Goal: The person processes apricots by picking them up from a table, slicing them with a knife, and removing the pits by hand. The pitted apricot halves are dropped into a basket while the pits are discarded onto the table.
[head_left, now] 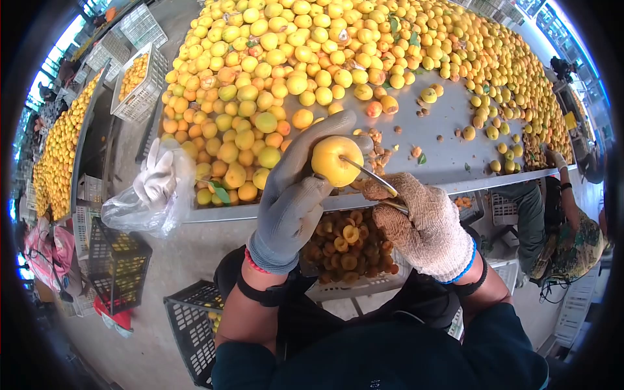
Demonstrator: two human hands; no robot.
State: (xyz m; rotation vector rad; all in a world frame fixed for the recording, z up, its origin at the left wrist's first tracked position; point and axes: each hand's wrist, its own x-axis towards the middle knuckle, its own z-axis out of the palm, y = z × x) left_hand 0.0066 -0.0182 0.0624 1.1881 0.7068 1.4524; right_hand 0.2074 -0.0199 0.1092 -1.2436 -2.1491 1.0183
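My left hand [289, 195], in a grey-coated glove, is closed round a yellow peach [337, 161] above the table's near edge. My right hand [426, 224], in a beige knitted glove, grips a thin curved metal pitting tool [374, 174]. The tool's tip meets the peach at its stem hollow; how deep it goes cannot be seen. Beneath my hands stands a crate [364, 286] holding halved peaches [351, 235]. Beyond them, a big heap of yellow peaches [260, 71] covers much of the metal table [448, 146].
Pits and scraps [380, 146] lie on the metal near my hands. A clear plastic bag with white gloves [156, 179] hangs at the left edge. Black crates [195, 325] stand low left. Another person's hand [557, 159] is at the heap's right end.
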